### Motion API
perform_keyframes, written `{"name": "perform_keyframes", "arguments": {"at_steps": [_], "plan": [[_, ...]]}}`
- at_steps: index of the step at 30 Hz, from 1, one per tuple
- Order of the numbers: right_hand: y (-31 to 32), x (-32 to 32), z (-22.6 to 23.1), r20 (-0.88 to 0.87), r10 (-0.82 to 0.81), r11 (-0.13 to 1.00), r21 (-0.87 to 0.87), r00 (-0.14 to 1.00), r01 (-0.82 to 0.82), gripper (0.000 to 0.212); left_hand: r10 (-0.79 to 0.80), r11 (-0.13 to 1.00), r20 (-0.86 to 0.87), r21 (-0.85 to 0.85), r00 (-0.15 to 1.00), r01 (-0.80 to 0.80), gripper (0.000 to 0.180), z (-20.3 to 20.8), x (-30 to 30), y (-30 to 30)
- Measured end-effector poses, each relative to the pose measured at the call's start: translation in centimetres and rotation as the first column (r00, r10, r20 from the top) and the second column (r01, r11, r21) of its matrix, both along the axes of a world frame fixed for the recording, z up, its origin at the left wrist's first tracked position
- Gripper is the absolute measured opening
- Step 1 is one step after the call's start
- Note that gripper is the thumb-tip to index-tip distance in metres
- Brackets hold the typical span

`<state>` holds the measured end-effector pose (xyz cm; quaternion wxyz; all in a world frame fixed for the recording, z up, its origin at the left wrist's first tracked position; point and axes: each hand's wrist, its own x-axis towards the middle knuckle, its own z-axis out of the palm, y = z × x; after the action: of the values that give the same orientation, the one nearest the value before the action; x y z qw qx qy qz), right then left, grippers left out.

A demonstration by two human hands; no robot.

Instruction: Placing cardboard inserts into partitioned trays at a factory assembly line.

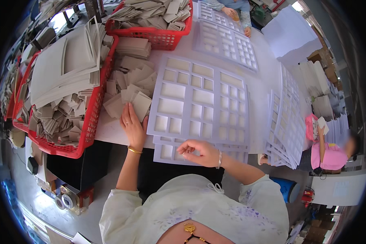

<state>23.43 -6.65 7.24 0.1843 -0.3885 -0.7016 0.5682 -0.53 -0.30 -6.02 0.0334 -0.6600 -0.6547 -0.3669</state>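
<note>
My left hand reaches onto a loose pile of small grey cardboard pieces, fingers stretched out and touching the nearest piece. It does not grip any piece visibly. My right hand hovers at the near edge of the white boards, fingers loosely bent and thumb apart, with nothing seen in it. Flat before me lies a white board with many rectangular cut-outs, on top of similar boards that stick out toward me. White shows through its openings.
At left stands a red plastic basket full of grey card pieces and larger sheets; another red basket sits behind. More cut-out boards lie far and right. A co-worker's hands are at the far side; a person in pink sits right.
</note>
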Motion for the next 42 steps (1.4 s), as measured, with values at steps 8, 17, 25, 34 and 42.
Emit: {"name": "perform_keyframes", "arguments": {"at_steps": [8,17,25,34,42], "plan": [[3.6,-3.0,1.4,0.005,0.046,0.993,0.112,0.999,-0.047,0.018,0.010,1.000,0.160,-0.025,0.987,-0.006,0.067,1.1,-0.4,-1.0],[4.7,-6.7,1.0,-0.016,0.221,0.971,0.093,0.975,-0.219,0.020,0.016,1.000,0.127,-0.012,0.992,-0.015,0.067,1.3,-1.9,-1.4],[4.0,-3.9,-0.3,-0.031,0.099,0.994,0.039,0.995,-0.098,0.020,-0.060,0.996,0.351,0.081,0.934,0.034,0.064,0.0,-2.1,-0.5],[7.2,-5.1,-0.5,0.020,0.056,0.967,0.246,0.998,-0.059,0.020,-0.040,0.988,0.328,0.155,0.944,-0.012,0.067,-0.7,-2.4,-0.8],[9.8,-7.0,-1.2,0.115,-0.006,0.907,0.418,0.993,-0.043,0.021,-0.107,0.983,0.462,0.181,0.880,0.024,0.067,-0.8,-2.3,-1.2]]}}
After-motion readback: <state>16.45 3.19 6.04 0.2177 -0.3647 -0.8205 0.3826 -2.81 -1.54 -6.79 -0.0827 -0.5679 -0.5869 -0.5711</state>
